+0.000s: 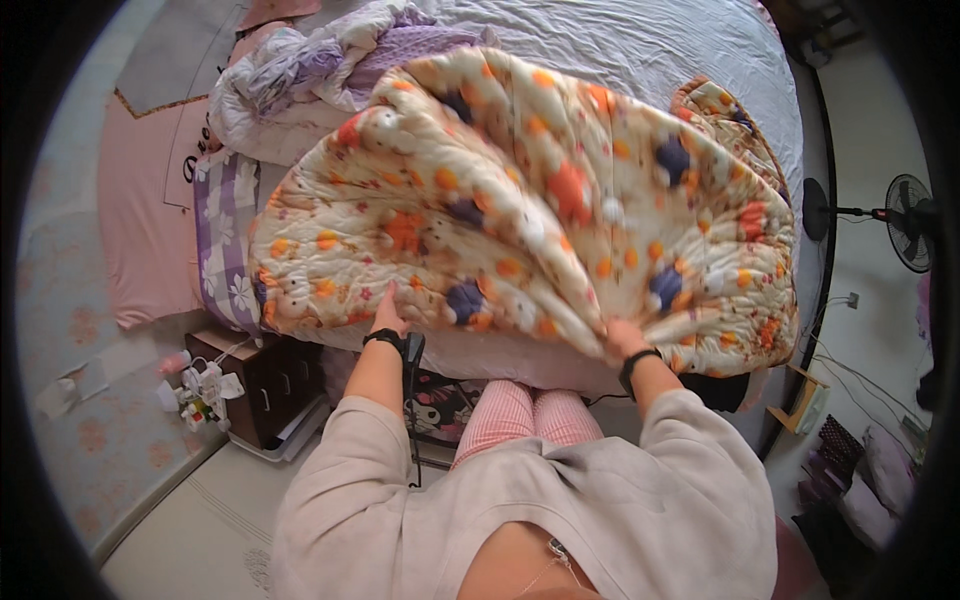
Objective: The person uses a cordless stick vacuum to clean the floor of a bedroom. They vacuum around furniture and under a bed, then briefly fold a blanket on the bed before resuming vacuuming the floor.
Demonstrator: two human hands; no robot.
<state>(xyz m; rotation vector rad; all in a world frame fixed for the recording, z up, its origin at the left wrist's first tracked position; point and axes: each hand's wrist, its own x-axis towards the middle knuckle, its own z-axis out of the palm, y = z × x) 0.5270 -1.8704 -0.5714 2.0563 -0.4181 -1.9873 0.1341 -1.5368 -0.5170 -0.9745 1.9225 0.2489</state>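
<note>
A cream quilt (480,217) with orange and dark blue cartoon animals lies bunched across the bed, a raised fold running diagonally down to my right hand (624,339). That hand is clenched on the quilt's near edge, and the cloth gathers in creases around it. My left hand (393,311) is at the same edge further left, a digit extended over the printed face; its other fingers are mostly hidden. Parts of the quilt are blurred. Under it shows the pale bed sheet (600,30). A black band circles each wrist.
A rumpled purple and white bedcover (337,64) lies at the back left, near a purple checked pillow (229,240). A dark bedside cabinet (259,382) with a cluttered power strip (210,382) stands left. On the right are a black fan (906,223), loose cables and piled cloth (870,472).
</note>
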